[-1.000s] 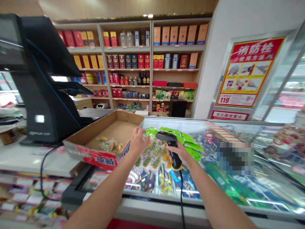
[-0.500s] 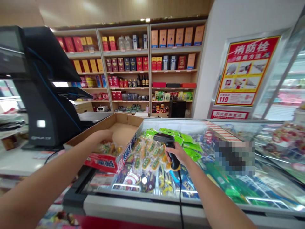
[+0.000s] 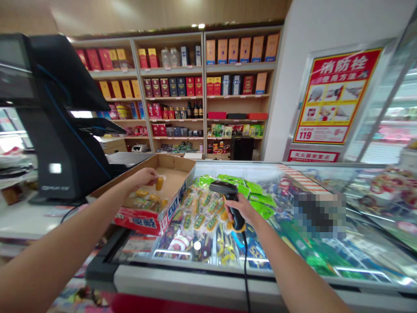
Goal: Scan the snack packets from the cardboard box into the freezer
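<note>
My left hand (image 3: 146,177) pinches a small yellow snack in a clear wrapper (image 3: 159,183), holding it up over the open cardboard box (image 3: 172,208). More wrapped yellow snacks (image 3: 148,202) lie in the near part of that box. My right hand (image 3: 243,208) is wrapped round the handle of a black barcode scanner (image 3: 224,188), whose cable runs down toward me. Just left of the scanner, several wrapped snacks with green-and-yellow labels (image 3: 200,222) are spread on the glass top of a freezer (image 3: 140,256). Bright green packets (image 3: 260,198) lie behind and to the right of the scanner.
At left stands a black checkout terminal (image 3: 65,130) on a white counter (image 3: 19,217). Frozen goods show through the glass below. Behind are shelves (image 3: 203,78) of boxes and bottles. A red poster (image 3: 339,95) hangs at right, near a blurred-out patch (image 3: 319,216).
My left hand has risen from inside the box, and a wrapped yellow snack now shows in its fingers. My right hand and the scanner have stayed almost in place.
</note>
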`<state>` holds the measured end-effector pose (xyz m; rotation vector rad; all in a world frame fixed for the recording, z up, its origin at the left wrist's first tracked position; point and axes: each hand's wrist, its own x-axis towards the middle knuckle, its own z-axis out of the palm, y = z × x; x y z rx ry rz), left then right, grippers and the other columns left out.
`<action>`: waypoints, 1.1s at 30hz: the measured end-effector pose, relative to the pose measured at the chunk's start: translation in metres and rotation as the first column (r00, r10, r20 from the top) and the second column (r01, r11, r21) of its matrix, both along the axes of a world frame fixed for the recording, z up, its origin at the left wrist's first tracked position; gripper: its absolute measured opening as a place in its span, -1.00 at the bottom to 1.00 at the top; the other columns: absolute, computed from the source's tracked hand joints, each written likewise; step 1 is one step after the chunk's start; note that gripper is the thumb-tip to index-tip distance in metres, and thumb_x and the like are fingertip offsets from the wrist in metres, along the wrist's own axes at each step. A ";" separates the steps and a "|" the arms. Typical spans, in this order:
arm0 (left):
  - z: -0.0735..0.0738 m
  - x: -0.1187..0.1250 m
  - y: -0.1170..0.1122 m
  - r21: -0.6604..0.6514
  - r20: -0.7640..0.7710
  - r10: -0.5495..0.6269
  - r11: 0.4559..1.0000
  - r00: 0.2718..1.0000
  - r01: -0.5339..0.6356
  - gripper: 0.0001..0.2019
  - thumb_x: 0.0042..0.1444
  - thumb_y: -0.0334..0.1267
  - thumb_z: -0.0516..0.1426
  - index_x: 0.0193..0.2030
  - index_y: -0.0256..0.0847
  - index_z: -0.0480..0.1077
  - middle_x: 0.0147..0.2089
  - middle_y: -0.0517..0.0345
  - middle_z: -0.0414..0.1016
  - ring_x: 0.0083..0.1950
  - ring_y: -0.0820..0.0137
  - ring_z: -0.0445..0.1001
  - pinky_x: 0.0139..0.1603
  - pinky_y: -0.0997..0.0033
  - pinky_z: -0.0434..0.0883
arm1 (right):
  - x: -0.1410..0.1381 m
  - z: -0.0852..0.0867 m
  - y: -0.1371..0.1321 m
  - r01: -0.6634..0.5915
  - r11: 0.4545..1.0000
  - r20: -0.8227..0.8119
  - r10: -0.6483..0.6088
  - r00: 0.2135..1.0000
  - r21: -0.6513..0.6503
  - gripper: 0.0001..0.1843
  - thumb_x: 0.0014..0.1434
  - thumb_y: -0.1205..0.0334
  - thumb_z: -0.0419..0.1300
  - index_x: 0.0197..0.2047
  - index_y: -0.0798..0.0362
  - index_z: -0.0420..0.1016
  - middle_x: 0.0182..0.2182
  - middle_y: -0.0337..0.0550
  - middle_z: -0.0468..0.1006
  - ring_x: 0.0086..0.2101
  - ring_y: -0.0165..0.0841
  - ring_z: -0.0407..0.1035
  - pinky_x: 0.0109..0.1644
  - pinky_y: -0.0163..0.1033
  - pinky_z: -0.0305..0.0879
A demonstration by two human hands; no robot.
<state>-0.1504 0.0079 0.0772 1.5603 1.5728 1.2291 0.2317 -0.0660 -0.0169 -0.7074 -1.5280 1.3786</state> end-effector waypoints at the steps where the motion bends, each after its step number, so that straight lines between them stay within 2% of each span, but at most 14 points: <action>1: 0.007 0.005 -0.003 -0.004 0.087 -0.021 1.000 0.996 0.021 -0.85 -0.18 -0.32 0.25 -0.59 -0.23 0.33 -0.63 0.15 0.41 -0.61 0.40 0.38 -0.51 0.43 0.39 | 0.000 0.000 0.000 -0.002 1.000 0.003 0.002 1.000 -0.005 -0.77 0.02 0.12 0.29 -0.36 0.10 0.41 -0.65 -0.29 0.44 -0.71 -0.43 0.32 -0.66 -0.33 0.28; 3: 0.023 0.019 -0.012 -0.023 0.287 -0.056 0.998 0.956 0.065 -0.88 -0.10 -0.31 0.23 -0.49 -0.24 0.35 -0.54 0.13 0.46 -0.53 0.41 0.44 -0.44 0.44 0.42 | 0.000 -0.001 0.001 0.000 1.000 0.003 0.000 1.000 -0.010 -0.77 0.02 0.12 0.28 -0.37 0.10 0.41 -0.65 -0.29 0.44 -0.71 -0.43 0.31 -0.66 -0.34 0.27; 5: 0.033 0.041 -0.024 0.039 0.484 -0.116 0.993 0.868 0.111 -0.91 0.00 -0.29 0.20 -0.37 -0.23 0.37 -0.46 0.10 0.50 -0.46 0.37 0.49 -0.40 0.37 0.47 | -0.001 -0.002 0.001 0.009 1.000 -0.005 -0.009 1.000 -0.009 -0.76 0.01 0.11 0.29 -0.36 0.10 0.41 -0.66 -0.29 0.43 -0.72 -0.44 0.31 -0.67 -0.34 0.26; 8: 0.031 0.083 -0.042 0.099 0.682 -0.188 0.981 0.707 0.166 -0.92 0.12 -0.27 0.12 -0.23 -0.17 0.34 -0.34 0.11 0.52 -0.35 0.32 0.54 -0.35 0.25 0.52 | 0.000 -0.001 0.001 0.019 1.000 -0.015 -0.019 1.000 -0.007 -0.74 0.01 0.10 0.29 -0.33 0.11 0.41 -0.65 -0.29 0.44 -0.72 -0.44 0.31 -0.67 -0.35 0.26; 10: 0.016 0.113 -0.050 0.094 0.754 -0.207 0.973 0.623 0.210 -0.93 0.16 -0.24 0.10 -0.26 -0.16 0.30 -0.38 0.17 0.48 -0.41 0.39 0.51 -0.46 0.39 0.47 | 0.001 0.000 0.001 0.024 1.000 -0.024 -0.024 0.999 -0.019 -0.73 0.01 0.09 0.29 -0.32 0.11 0.40 -0.64 -0.28 0.44 -0.72 -0.43 0.32 -0.67 -0.35 0.26; 12: -0.004 0.140 -0.053 0.061 0.821 -0.230 0.946 0.523 0.319 -0.91 0.18 -0.25 0.07 -0.33 -0.18 0.26 -0.46 0.22 0.39 -0.57 0.50 0.38 -0.66 0.58 0.27 | 0.002 0.002 0.000 0.032 0.999 -0.047 -0.034 0.998 -0.039 -0.71 0.00 0.08 0.29 -0.32 0.10 0.40 -0.64 -0.28 0.44 -0.71 -0.44 0.32 -0.67 -0.35 0.27; 14: -0.026 0.159 -0.049 0.040 0.877 -0.261 0.876 0.404 0.480 -0.90 0.17 -0.30 0.04 -0.37 -0.20 0.25 -0.55 0.27 0.27 -0.70 0.59 0.19 -0.77 0.67 0.05 | 0.004 0.003 -0.001 0.034 0.998 -0.084 -0.039 0.996 -0.061 -0.69 -0.01 0.06 0.29 -0.30 0.10 0.40 -0.63 -0.29 0.44 -0.71 -0.44 0.32 -0.66 -0.35 0.28; 16: -0.045 0.170 -0.040 0.070 0.904 -0.310 0.788 0.296 0.611 -0.90 0.15 -0.36 0.02 -0.39 -0.23 0.28 -0.62 0.31 0.15 -0.76 0.63 0.04 -0.80 0.70 -0.08 | 0.005 0.004 -0.002 0.020 0.997 -0.119 -0.029 0.992 -0.074 -0.67 -0.01 0.04 0.29 -0.28 0.10 0.40 -0.62 -0.30 0.44 -0.71 -0.45 0.31 -0.66 -0.36 0.28; 19: -0.069 0.171 -0.026 0.166 0.900 -0.395 0.702 0.185 0.693 -0.93 0.10 -0.40 0.05 -0.38 -0.24 0.33 -0.69 0.37 0.02 -0.79 0.65 -0.08 -0.81 0.72 -0.14 | 0.005 0.005 -0.002 -0.025 0.996 -0.144 0.013 0.989 -0.085 -0.65 -0.01 0.02 0.29 -0.25 0.09 0.40 -0.60 -0.31 0.44 -0.71 -0.46 0.31 -0.67 -0.37 0.26; 21: -0.081 0.166 -0.019 0.199 0.891 -0.428 0.669 0.152 0.717 -0.94 0.07 -0.41 0.07 -0.36 -0.25 0.36 -0.70 0.37 0.02 -0.79 0.65 -0.08 -0.81 0.71 -0.12 | 0.004 0.005 -0.004 -0.058 0.994 -0.153 0.044 0.987 -0.092 -0.64 -0.02 0.02 0.29 -0.24 0.09 0.39 -0.61 -0.31 0.44 -0.72 -0.46 0.30 -0.69 -0.37 0.26; 24: -0.090 0.159 -0.013 0.212 0.873 -0.465 0.636 0.149 0.742 -0.93 0.08 -0.39 0.08 -0.33 -0.23 0.39 -0.70 0.35 0.07 -0.80 0.64 -0.06 -0.81 0.70 -0.09 | 0.001 0.006 -0.007 -0.089 0.992 -0.152 0.074 0.986 -0.094 -0.63 -0.03 0.04 0.29 -0.23 0.11 0.40 -0.61 -0.29 0.45 -0.72 -0.45 0.31 -0.69 -0.37 0.25; 33: -0.095 0.162 -0.011 0.223 0.846 -0.515 0.578 0.139 0.785 -0.89 0.10 -0.32 0.08 -0.35 -0.25 0.43 -0.71 0.25 0.24 -0.82 0.59 0.07 -0.82 0.66 -0.03 | -0.003 0.010 -0.015 -0.080 0.988 -0.126 0.063 0.990 -0.132 -0.65 -0.05 0.08 0.31 -0.26 0.13 0.41 -0.60 -0.25 0.48 -0.71 -0.44 0.35 -0.68 -0.39 0.26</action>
